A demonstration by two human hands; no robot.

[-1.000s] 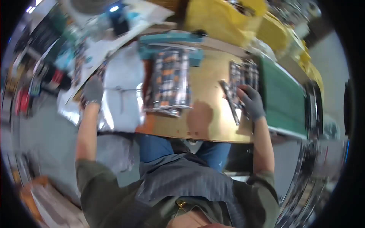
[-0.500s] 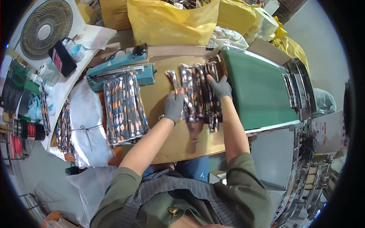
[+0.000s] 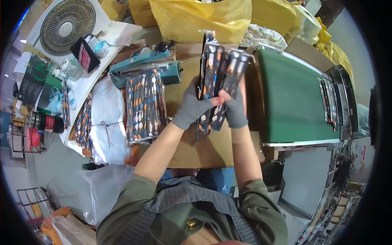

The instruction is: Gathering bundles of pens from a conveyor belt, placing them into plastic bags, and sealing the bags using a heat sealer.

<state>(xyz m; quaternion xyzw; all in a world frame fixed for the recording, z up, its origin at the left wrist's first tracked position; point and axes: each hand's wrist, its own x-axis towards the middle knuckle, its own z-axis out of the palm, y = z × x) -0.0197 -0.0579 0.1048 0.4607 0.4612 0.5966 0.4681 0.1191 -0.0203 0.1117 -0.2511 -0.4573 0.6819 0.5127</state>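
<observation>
A bunch of long narrow dark packets [image 3: 210, 77] with an orange, white and blue pattern stands upright above the tan worktop [image 3: 183, 151]. My left hand [image 3: 191, 108], in a grey glove with bare fingertips, is closed around the bunch's left side. On the other side my right hand [image 3: 236, 111], gloved alike, grips the packets too, its thumb close to the left thumb. The packets fan slightly apart at the top. To the left lies a clear bag filled with similar packets [image 3: 145, 108]. The fingers behind the bunch are mostly hidden.
A teal bag sealer [image 3: 169, 73] sits behind the filled bag. Tied clear bags [image 3: 106, 132] lie further left, beside a white shelf with a phone [image 3: 85, 55] and a fan [image 3: 67, 27]. The green conveyor belt [image 3: 296, 102] at right carries several packets [image 3: 328, 102]. Yellow sacks [image 3: 200, 20] stand behind.
My hands have gathered the packets that lay spread on the worktop and lifted them upright as one bunch. Both hands moved closer together. The view has shifted slightly.
</observation>
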